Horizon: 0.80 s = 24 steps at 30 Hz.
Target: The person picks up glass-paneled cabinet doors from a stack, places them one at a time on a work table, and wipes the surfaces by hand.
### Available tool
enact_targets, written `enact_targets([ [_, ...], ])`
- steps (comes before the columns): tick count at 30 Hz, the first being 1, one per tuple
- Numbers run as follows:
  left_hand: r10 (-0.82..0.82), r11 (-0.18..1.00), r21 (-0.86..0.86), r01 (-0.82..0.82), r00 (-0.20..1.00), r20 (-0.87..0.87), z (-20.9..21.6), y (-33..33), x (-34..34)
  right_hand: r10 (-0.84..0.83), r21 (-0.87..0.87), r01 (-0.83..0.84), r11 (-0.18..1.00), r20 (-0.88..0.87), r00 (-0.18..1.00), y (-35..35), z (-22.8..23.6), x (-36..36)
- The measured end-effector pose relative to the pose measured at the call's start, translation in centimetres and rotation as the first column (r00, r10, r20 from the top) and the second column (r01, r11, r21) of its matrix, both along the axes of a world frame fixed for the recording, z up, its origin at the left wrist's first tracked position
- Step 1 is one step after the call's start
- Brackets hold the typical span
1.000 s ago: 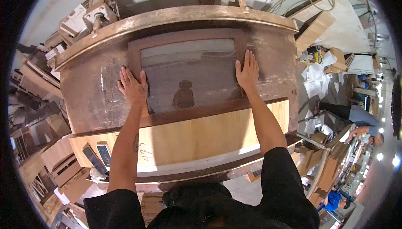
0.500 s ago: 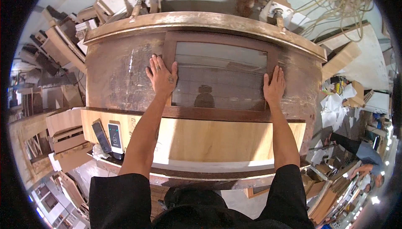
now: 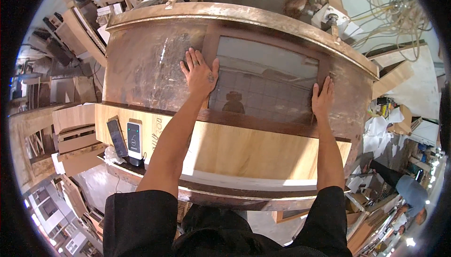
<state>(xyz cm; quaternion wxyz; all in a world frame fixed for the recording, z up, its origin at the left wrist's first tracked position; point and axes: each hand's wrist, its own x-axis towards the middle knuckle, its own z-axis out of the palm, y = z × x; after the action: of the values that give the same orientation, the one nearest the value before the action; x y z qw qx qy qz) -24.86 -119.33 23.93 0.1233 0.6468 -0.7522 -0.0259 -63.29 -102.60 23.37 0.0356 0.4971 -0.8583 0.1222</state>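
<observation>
Just beyond long pale wood-grain board (image 3: 253,153): dark-brown rectangular wood-framed glass panel (image 3: 270,81), flat on worn brown counter (image 3: 136,64). Long axis side to side, roughly along board. Panel between hands; neither clearly nearer. Left hand (image 3: 202,78) beyond board, at panel's left side, thumb along frame. Right hand (image 3: 322,99) beyond board, at panel's right side. Both palm-down, fingers extended away from board, nothing gripped. Forearms cross over board.

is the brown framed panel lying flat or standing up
Lying flat: the panel spreads across the worktop, left hand and right hand at its opposite sides.
</observation>
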Motion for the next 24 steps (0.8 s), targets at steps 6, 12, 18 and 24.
enact_targets([
  [6, -0.012, 1.0, 0.004, 0.012, 1.0, -0.004, -0.1, 0.1, -0.5, -0.041, 0.042, 0.041, 0.998, 0.0, 0.999, 0.2, 1.1, 0.1],
  [12, 0.019, 0.998, 0.064, -0.021, 0.999, 0.032, 0.2, -0.2, 0.0, -0.064, 0.064, 0.062, 0.996, 0.026, 0.998, -0.6, 0.8, 0.8],
  [18, -0.001, 0.998, 0.055, -0.002, 0.999, 0.049, -0.1, -0.3, -0.1, -0.052, -0.002, 0.052, 0.999, 0.015, 0.999, 0.0, 1.1, 0.7],
  [24, 0.007, 0.997, 0.076, -0.013, 0.997, 0.072, -0.1, -0.2, -0.4, -0.028, -0.031, 0.028, 0.999, -0.02, 0.999, 0.2, 0.5, 0.2],
])
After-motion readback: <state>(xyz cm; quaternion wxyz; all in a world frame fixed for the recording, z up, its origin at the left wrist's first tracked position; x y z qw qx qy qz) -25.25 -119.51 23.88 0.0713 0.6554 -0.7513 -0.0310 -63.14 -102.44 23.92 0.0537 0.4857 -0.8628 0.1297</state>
